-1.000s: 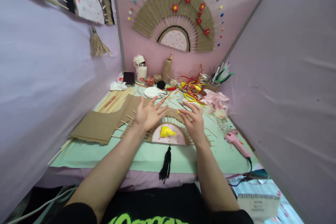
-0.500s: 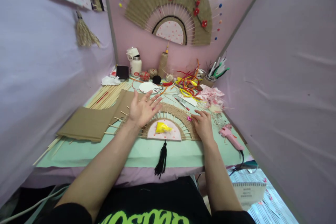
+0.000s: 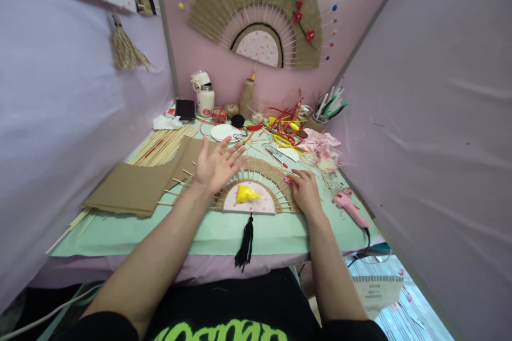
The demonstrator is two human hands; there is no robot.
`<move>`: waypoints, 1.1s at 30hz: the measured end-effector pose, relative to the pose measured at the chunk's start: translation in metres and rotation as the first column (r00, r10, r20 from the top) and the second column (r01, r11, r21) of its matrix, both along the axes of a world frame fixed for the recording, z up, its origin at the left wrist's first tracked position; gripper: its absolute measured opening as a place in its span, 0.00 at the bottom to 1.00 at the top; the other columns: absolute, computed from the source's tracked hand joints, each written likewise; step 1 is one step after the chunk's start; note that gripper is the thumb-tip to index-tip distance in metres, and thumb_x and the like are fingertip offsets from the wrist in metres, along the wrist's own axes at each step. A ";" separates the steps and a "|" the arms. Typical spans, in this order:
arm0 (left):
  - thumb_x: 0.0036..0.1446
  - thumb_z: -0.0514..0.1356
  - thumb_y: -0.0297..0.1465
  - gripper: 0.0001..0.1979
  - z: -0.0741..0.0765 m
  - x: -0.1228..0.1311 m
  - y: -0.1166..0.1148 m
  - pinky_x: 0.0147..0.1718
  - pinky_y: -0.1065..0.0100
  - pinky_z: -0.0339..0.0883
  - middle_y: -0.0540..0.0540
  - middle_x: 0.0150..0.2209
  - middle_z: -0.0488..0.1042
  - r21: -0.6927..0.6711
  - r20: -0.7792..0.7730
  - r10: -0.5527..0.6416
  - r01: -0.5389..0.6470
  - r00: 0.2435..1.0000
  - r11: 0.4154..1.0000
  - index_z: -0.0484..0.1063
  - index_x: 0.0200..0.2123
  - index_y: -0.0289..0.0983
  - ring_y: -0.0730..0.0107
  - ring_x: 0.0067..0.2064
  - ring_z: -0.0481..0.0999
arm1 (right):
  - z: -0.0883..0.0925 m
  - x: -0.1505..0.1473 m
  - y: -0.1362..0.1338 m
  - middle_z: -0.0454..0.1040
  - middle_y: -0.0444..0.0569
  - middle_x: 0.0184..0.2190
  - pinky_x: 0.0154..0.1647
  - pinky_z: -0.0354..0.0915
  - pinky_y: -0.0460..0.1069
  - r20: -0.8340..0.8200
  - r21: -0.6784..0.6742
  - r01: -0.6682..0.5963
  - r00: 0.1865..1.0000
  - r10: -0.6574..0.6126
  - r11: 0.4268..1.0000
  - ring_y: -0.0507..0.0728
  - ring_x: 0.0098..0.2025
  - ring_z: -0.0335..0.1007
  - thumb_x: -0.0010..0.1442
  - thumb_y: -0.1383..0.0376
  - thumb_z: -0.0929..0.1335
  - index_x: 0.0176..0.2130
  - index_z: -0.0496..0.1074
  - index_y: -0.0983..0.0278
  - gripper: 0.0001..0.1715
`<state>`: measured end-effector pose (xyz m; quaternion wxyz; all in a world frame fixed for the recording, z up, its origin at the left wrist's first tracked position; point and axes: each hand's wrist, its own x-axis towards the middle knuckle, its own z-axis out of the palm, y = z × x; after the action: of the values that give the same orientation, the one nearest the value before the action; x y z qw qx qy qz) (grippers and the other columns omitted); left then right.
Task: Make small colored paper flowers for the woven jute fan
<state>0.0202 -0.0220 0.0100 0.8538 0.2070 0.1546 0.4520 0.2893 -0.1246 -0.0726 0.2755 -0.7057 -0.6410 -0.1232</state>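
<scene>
My left hand [image 3: 219,167] is held palm up with its fingers spread, above the left part of a small woven half-round fan [image 3: 272,169]. A faint pinkish mark shows near its finger bases. My right hand [image 3: 306,189] is over the fan's right side, its fingertips closed on a small pink flower [image 3: 287,179] at the woven band. On the fan's pink-dotted white centre [image 3: 232,203] lies a clear bag of something yellow [image 3: 247,194]. A black tassel [image 3: 245,245] hangs from the middle of the fan's lower edge.
A pink glue gun [image 3: 351,208] lies at the right with its cord over the edge. Brown cardboard [image 3: 128,189] and thin sticks [image 3: 164,148] are on the left. Behind are a pen [image 3: 276,158], coloured pipe cleaners [image 3: 286,136], yarn balls [image 3: 218,114] and a white bottle [image 3: 205,100].
The view has shifted slightly. My left hand stays open and palm up; my right hand stays by the pink flower, with its fingers drawn in slightly.
</scene>
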 end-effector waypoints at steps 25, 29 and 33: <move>0.58 0.49 0.53 0.28 0.001 -0.001 0.002 0.52 0.55 0.67 0.38 0.45 0.75 -0.012 -0.007 0.030 -0.030 1.000 0.999 0.70 0.46 0.37 0.56 0.53 0.73 | -0.002 -0.007 -0.011 0.73 0.52 0.50 0.55 0.63 0.62 0.063 0.059 0.027 0.998 -0.031 0.998 0.62 0.53 0.59 0.57 0.74 0.61 0.40 0.80 0.59 0.21; 0.58 0.49 0.52 0.28 0.000 -0.001 0.002 0.51 0.54 0.68 0.37 0.45 0.75 -0.011 0.002 0.022 -0.022 1.000 1.000 0.70 0.47 0.36 0.55 0.53 0.73 | 0.000 -0.008 -0.011 0.74 0.53 0.50 0.54 0.63 0.61 0.086 0.047 0.039 0.995 -0.043 0.998 0.63 0.53 0.59 0.57 0.74 0.62 0.39 0.80 0.60 0.21; 0.58 0.50 0.52 0.27 -0.001 0.000 0.002 0.51 0.55 0.69 0.38 0.44 0.75 -0.005 -0.001 0.025 -0.025 1.000 1.000 0.70 0.46 0.36 0.56 0.52 0.74 | 0.001 -0.009 -0.011 0.73 0.54 0.51 0.54 0.62 0.61 0.074 0.027 0.041 0.996 -0.043 0.999 0.64 0.53 0.58 0.57 0.74 0.62 0.39 0.80 0.60 0.20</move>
<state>0.0198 -0.0196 0.0095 0.8486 0.2031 0.1584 0.4620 0.2802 -0.1359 -0.0711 0.2577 -0.7105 -0.6341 -0.1634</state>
